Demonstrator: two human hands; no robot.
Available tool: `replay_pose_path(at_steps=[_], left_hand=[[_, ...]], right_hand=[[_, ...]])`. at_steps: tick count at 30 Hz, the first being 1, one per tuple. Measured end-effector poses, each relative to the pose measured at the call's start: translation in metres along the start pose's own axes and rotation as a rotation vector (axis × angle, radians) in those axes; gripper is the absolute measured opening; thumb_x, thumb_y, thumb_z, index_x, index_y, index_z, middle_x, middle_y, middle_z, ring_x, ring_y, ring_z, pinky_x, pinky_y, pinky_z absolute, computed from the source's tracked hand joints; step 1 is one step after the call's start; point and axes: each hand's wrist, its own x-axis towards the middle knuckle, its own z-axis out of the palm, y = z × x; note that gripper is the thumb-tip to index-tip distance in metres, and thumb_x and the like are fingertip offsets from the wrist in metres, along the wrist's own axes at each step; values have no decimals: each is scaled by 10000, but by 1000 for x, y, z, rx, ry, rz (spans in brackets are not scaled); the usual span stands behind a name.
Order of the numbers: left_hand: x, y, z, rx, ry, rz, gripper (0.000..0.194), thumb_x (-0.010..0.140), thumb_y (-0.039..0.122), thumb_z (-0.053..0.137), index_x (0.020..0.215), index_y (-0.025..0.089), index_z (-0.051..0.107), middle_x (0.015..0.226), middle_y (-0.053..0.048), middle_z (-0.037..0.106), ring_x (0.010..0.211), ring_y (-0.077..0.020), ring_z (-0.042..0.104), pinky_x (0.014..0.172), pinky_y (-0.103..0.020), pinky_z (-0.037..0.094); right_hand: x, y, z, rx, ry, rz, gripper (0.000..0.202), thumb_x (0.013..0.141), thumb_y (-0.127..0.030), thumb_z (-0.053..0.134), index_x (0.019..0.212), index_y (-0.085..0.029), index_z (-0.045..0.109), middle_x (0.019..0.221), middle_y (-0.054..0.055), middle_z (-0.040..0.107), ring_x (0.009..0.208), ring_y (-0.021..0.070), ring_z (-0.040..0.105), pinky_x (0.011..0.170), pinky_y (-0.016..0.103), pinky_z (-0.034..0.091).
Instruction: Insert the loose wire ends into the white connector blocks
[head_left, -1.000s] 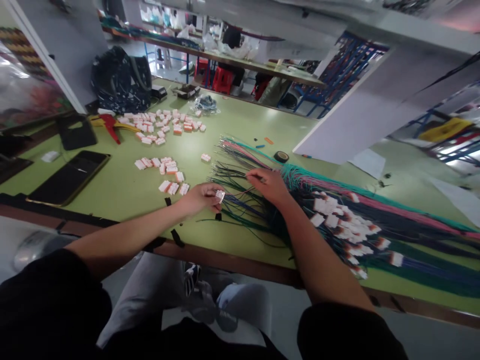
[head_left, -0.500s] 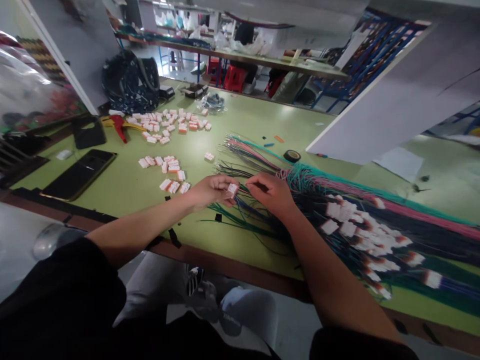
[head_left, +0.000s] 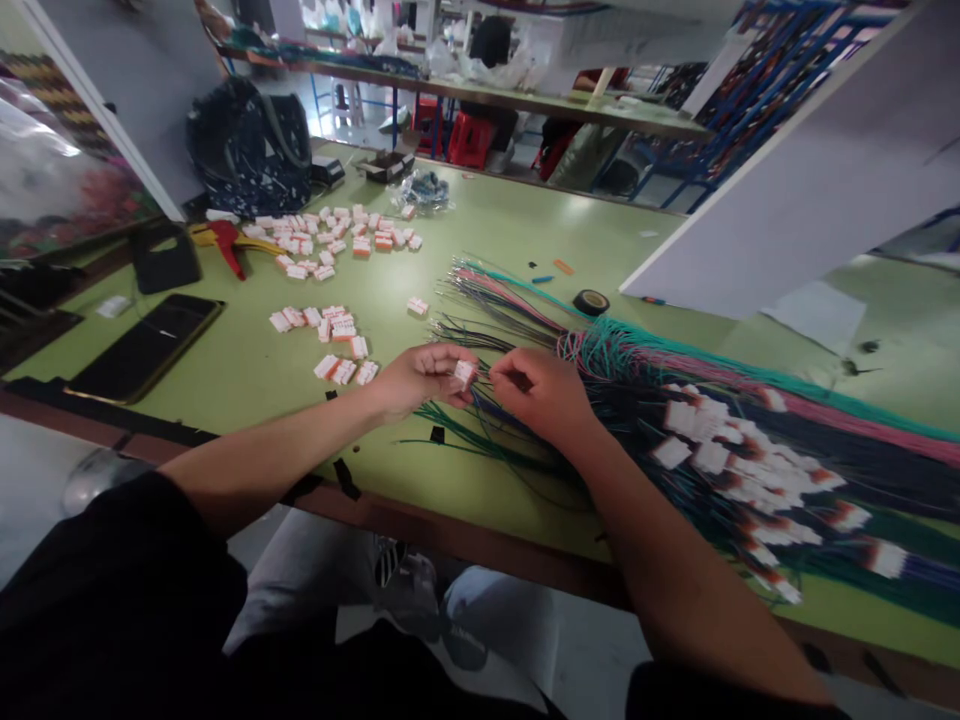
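Observation:
My left hand (head_left: 424, 380) pinches a white-and-orange connector housing (head_left: 464, 374) between thumb and fingers, above the near part of the green table. Just to its right, my right hand (head_left: 541, 392) is closed in a pinch on a thin wire (head_left: 484, 376), mostly hidden by the fingers. The wire's tip lies close to the housing; whether it is inside I cannot tell. Beneath and behind both hands spread the loose ends of a wire bundle (head_left: 510, 300) in green, pink and black. One loose housing (head_left: 418, 306) lies beyond my left hand.
Loose connector housings (head_left: 300, 235) lie in groups at the left, near red-and-yellow pliers (head_left: 229, 245) and a phone (head_left: 146, 345). Wired connectors (head_left: 735, 450) pile up at right beside my forearm. A black tape roll (head_left: 591, 302) sits before a white partition (head_left: 772, 180).
The view has shifted slightly. Both hands keep their grips, and the right fingertips remain close beside the housing in the left hand.

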Motion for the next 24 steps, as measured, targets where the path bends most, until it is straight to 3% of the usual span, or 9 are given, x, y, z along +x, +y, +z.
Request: replay_pose_path(at_steps=[5,14,18,24], left_hand=[[-1,1,2,23,18,24,287,668,101,659,945,124,589,704,10,644,624,-96,618,645,-236,519],[-8,-2,12,236,160,113,238,703,89,604,933,140,643,689,12,655,624,-108,617,682,-257,521],[-7,-3,11,235,163,109,280,697,106,620,974,135,647,779,-13,694,643,-118,635,691,-272,533],[-5,-7,12,205,189,155,277,700,151,623,974,145,665,828,-27,717,730,-150,662,703,-289,554]], right_hand=[[0,0,2,-38,0,27,120,713,-226,488,602,-216,533,566,0,561,547,128,483,551,253,340],[-2,-2,13,3,0,65,131,718,-234,496,619,-204,576,584,1,588,539,118,482,531,239,326],[1,4,7,108,-65,76,110,722,-246,522,672,-193,604,568,-22,581,504,98,459,520,221,333],[2,9,5,85,-62,55,104,705,-203,515,630,-181,583,540,-27,555,480,86,423,512,215,320]])
